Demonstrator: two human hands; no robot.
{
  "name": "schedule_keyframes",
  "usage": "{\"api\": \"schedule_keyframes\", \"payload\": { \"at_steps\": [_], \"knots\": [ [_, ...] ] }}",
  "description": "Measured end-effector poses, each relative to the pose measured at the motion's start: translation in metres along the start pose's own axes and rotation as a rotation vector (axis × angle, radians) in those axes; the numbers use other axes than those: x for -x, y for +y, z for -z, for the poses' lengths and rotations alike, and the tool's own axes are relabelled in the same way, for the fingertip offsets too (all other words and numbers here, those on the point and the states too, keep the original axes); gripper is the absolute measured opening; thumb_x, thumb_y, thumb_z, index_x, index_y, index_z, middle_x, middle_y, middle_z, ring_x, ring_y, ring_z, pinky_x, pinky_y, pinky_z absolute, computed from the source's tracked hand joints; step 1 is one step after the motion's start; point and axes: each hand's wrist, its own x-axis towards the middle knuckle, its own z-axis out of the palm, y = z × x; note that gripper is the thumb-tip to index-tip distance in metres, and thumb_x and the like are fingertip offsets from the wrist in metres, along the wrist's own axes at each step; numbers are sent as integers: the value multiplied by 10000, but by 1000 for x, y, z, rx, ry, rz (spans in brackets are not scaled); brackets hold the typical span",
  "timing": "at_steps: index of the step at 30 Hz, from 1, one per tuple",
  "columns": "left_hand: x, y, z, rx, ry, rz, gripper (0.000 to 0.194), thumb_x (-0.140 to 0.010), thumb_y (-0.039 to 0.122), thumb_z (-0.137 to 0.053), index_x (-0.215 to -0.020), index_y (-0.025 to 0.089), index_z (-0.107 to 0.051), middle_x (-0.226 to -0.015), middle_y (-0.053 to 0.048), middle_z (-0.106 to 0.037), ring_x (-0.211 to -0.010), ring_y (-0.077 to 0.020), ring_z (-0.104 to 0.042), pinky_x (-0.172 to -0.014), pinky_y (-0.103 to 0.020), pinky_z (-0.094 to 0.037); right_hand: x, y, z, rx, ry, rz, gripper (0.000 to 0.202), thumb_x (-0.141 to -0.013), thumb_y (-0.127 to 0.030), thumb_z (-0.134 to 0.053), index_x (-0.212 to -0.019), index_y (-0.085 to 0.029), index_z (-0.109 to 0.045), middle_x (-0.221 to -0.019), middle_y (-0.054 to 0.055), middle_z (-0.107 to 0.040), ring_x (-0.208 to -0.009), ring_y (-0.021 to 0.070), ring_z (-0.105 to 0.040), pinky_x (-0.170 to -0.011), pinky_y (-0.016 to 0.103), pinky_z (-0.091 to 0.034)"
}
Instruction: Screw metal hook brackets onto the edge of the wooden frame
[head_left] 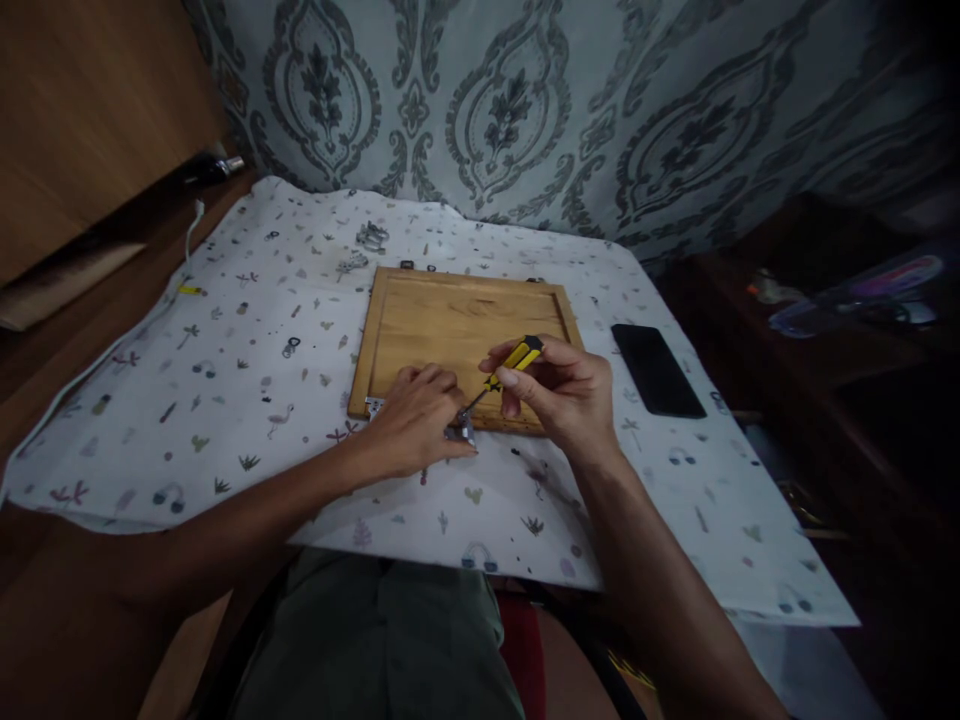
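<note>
A framed wooden panel [457, 320], like a small cabinet door, lies flat on the cloth-covered table. At its near edge my left hand [420, 420] has its fingers closed about a metal hinge [466, 432], thumb in front and fingers over the top; the fingers partly hide it. My right hand [574, 395] grips a yellow and black screwdriver [514, 362] by the handle, tilted. Its tip meets the hinge beside my left fingertips; whether a screw is there I cannot tell. Another metal fitting [373, 405] shows at the panel's near left corner.
Loose metal hinges [371, 237] lie beyond the panel's far left corner. A black phone [657, 370] rests to the right of the panel. A white cable [112, 345] runs along the left table edge. Patterned wall covering [510, 110] rises behind the table.
</note>
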Motion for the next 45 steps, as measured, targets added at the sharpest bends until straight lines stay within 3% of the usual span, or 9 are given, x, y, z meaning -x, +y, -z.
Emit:
{"api": "schedule_keyframes", "payload": {
  "at_steps": [4, 15, 19, 23, 28, 34, 37, 42, 45],
  "knots": [
    [0, 1, 2, -12, -28, 14, 431, -871, 511, -827, -1056, 151, -680, -1134, -101, -668, -1138, -311, -569, -992, -444, -416, -1, -1, -4, -22, 45, 25, 376, -661, -464, -978, -709, -216, -699, -737, -14, -767, -384, 76, -545, -331, 210, -464],
    [0, 0, 0, -14, 0, 9, 429, -862, 508, -838, -1042, 148, -688, -1154, -110, -676, -1153, -317, -573, -998, -457, -426, 0, 5, -8, -5, 110, 37, 463, -658, -533, -966, -694, -244, -606, -726, -20, -757, -387, 80, -514, -292, 215, -428],
    [0, 0, -1, -20, 5, 6, 422, -866, 516, -831, -1030, 155, -685, -1147, -108, -678, -1157, -319, -575, -998, -458, -428, 0, 2, -6, -25, 81, 25, 412, -646, -488, -983, -741, -251, -659, -724, -38, -748, -391, 83, -525, -302, 217, -430],
    [-1, 0, -1, -4, -6, 18, 400, -875, 497, -822, -1025, 152, -686, -1132, -104, -675, -1164, -325, -575, -996, -464, -431, 0, -4, -4, 6, -4, -4, 357, -742, -511, -920, -931, -244, -776, -790, -9, -782, -417, 89, -578, -398, 242, -522],
    [-1, 0, -3, -4, 22, 9, 390, -883, 502, -809, -1018, 160, -677, -1132, -97, -672, -1149, -317, -574, -991, -459, -429, 2, -3, -5, 31, 3, 4, 371, -739, -560, -904, -799, -223, -761, -685, -15, -740, -395, 96, -569, -389, 243, -516],
    [0, 1, -1, -22, -13, 17, 434, -867, 522, -825, -1037, 147, -687, -1152, -107, -669, -1155, -319, -572, -1007, -461, -428, 1, 0, -11, -9, 107, 31, 434, -676, -529, -954, -704, -230, -640, -848, 5, -807, -387, 59, -495, -320, 205, -444],
    [0, 0, 0, -2, 2, 6, 388, -889, 504, -804, -1020, 158, -688, -1158, -109, -670, -1163, -323, -567, -1011, -473, -425, 0, 0, -10, -6, 96, 16, 468, -649, -535, -966, -679, -239, -605, -740, -18, -772, -380, 77, -502, -312, 214, -430],
    [0, 1, 1, 12, -5, 16, 377, -882, 487, -815, -1016, 161, -682, -1138, -100, -667, -1161, -322, -570, -1002, -463, -422, 1, -3, -4, 23, 18, -14, 403, -729, -562, -912, -898, -232, -756, -818, 7, -797, -424, 85, -565, -403, 240, -523],
    [-1, 2, 2, 5, -16, 20, 379, -872, 489, -827, -1001, 164, -683, -1128, -94, -668, -1148, -319, -577, -994, -456, -425, 2, -2, -4, 42, 14, -13, 385, -746, -556, -904, -898, -225, -778, -791, 7, -781, -424, 90, -581, -423, 251, -538]
  ]
}}
